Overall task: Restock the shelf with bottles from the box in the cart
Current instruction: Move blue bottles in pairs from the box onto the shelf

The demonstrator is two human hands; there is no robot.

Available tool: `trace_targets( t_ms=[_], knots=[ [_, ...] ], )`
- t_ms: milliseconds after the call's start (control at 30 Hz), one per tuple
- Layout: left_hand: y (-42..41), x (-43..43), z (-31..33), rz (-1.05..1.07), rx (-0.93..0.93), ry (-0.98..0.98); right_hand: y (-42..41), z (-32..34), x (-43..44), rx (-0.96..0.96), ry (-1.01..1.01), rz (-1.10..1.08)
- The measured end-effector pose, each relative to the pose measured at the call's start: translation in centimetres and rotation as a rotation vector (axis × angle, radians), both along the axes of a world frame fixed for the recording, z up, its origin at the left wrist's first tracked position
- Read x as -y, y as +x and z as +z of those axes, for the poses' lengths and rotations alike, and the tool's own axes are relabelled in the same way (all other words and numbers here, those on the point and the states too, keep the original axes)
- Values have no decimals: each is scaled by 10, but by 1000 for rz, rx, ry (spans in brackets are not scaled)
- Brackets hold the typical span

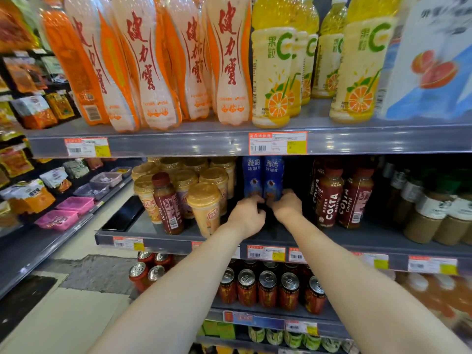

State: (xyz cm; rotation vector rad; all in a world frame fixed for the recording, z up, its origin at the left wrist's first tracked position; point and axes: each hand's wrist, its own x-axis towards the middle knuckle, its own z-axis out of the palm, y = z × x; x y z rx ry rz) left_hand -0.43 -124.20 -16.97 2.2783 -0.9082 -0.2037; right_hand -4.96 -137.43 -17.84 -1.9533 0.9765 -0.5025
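Two blue coffee bottles stand side by side on the middle shelf (357, 238), the left one (251, 175) and the right one (273, 175). My left hand (246, 215) wraps the base of the left blue bottle. My right hand (287, 206) wraps the base of the right blue bottle. Both bottles are upright, their lower parts hidden by my fingers. The cart and the box are out of view.
Brown Costa coffee bottles (329, 198) stand right of the blue ones. Milk-tea cups (204, 205) and one brown bottle (167, 203) stand to the left. Tall orange and yellow drink bottles fill the shelf above. Cans (268, 290) line the shelf below. Snack shelves run along the left aisle.
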Motion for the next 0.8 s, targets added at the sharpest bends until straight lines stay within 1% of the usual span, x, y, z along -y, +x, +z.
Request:
trace_targets(
  t_ms=[167, 333, 533, 633, 733, 800],
  knots=[
    [-31, -13, -2, -21, 226, 153, -27, -3, -12, -29, -54, 85],
    [-60, -29, -4, -3, 337, 181, -58, -7, -28, -47, -168, 209],
    [-94, -63, 4, -28, 486, 275, -123, -1, -56, -80, -309, 256],
    [-121, -87, 4, -50, 520, 302, -168, -1, -72, -163, -371, 223],
    [-158, -112, -6, -82, 485, 331, -221, -6, -94, -300, -380, 190],
    [-188, -125, -20, -146, 483, 368, -261, -18, -112, -355, -366, 158]
  ],
)
